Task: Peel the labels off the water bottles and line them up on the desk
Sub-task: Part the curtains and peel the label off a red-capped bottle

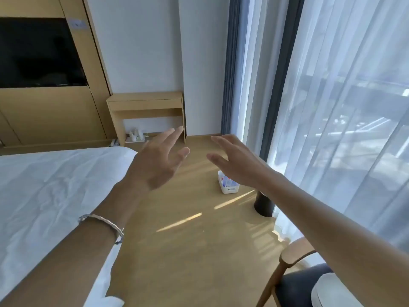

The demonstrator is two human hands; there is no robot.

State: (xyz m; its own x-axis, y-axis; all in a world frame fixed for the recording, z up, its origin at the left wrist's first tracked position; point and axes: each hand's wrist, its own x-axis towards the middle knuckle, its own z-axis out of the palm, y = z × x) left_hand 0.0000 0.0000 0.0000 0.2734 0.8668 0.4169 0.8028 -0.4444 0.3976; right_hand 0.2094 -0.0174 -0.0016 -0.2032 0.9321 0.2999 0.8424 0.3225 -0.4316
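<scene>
A small white basket (pixel 229 190) stands on the wooden floor near the window, with bottles (pixel 226 181) showing red and blue labels inside; my right hand partly hides it. My left hand (pixel 158 161) and my right hand (pixel 234 161) are both raised in the air in front of me, fingers straight and spread, holding nothing. A silver bracelet circles my left wrist. A light wooden desk (pixel 146 101) stands against the far wall, its top bare. Some small white items (pixel 136 136) sit on the floor under the desk.
A bed with white sheets (pixel 51 191) fills the left side. Sheer curtains (pixel 332 107) cover the window on the right, with a black round base (pixel 264 204) at their foot. A wooden chair with a dark seat (pixel 296 284) stands at lower right. A dark TV (pixel 37 54) hangs on the wall.
</scene>
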